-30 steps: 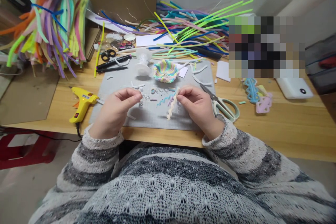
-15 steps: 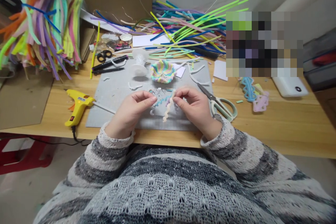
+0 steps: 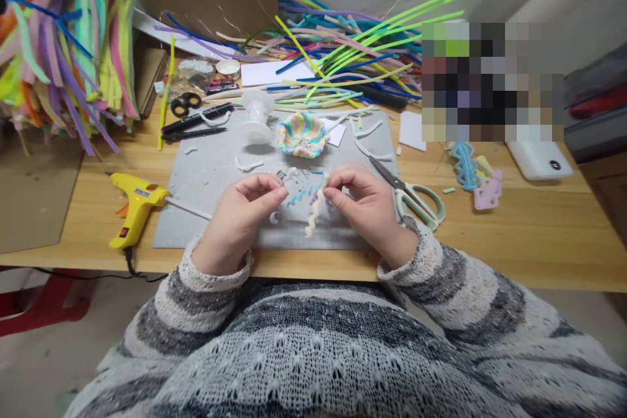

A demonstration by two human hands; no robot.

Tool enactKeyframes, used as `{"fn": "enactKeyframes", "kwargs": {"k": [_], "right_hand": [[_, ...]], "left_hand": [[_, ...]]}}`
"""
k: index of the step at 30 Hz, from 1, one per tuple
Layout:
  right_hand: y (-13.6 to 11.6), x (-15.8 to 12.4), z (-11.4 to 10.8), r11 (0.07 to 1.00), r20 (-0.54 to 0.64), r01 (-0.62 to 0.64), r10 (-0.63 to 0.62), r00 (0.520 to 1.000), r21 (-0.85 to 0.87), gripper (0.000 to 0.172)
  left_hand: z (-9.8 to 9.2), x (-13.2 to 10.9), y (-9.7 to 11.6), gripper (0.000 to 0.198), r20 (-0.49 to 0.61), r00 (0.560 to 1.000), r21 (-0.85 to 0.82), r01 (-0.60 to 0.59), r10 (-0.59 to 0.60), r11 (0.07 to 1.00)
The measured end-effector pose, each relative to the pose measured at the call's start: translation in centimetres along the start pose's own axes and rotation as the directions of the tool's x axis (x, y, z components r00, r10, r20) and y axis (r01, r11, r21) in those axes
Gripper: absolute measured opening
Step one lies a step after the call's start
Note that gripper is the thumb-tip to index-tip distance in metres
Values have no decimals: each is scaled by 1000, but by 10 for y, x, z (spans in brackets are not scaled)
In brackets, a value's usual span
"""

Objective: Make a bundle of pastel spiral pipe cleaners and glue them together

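Down at the near edge of the worktop (image 3: pixel 514 235), both hands meet over a grey mat (image 3: pixel 210 209). The right hand (image 3: pixel 367 206) pinches the top of a cream spiral (image 3: pixel 314 214) of curled pipe cleaner, which hangs from its fingertips towards the mat. A blue spiral (image 3: pixel 300 196) runs between the two hands. The left hand (image 3: pixel 242 212) is closed to a narrow pinch, thumb against forefinger, with a short white curl (image 3: pixel 273 216) just under the fingertips. Whether it grips that curl or the end of the blue spiral cannot be told.

Just beyond the hands, a small pastel bowl (image 3: pixel 302 134) woven from ruffled pipe cleaners sits on the mat. Something thin and wiry lies at its centre, too small to make out. A white spool (image 3: pixel 257 119) stands just left of the bowl. Further back, a small round tin (image 3: pixel 228 67) sits near a clear packet; its contents cannot be seen.

Green-handled scissors (image 3: pixel 418 201) lie at the mat's right edge, close to the right hand. A yellow glue gun (image 3: pixel 133 206) rests off the left edge. Loose pipe cleaners (image 3: pixel 353 55) pile up at the back of the worktop, and a tied bundle (image 3: pixel 59 59) of them hangs at the far left.
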State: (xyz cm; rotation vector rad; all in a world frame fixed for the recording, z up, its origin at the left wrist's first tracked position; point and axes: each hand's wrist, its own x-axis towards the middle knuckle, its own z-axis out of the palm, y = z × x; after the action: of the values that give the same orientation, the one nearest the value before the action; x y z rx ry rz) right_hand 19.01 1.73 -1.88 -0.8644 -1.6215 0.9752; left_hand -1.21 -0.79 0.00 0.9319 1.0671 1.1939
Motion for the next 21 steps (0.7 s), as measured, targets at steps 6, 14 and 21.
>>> {"fn": "enactKeyframes", "kwargs": {"k": [6, 14, 21], "right_hand": [[1, 0, 0, 1000, -9, 17, -17, 1000, -3, 8], [-2, -1, 0, 1000, -6, 14, -14, 1000, 2, 8], [-1, -2, 1, 1000, 0, 4, -4, 1000, 10, 8]], "left_hand": [[2, -4, -4, 11, -18, 983, 144, -176, 181, 974], [11, -9, -9, 13, 36, 844, 443, -493, 535, 749], [10, -11, -10, 15, 68, 805, 587, -510, 590, 628]]}}
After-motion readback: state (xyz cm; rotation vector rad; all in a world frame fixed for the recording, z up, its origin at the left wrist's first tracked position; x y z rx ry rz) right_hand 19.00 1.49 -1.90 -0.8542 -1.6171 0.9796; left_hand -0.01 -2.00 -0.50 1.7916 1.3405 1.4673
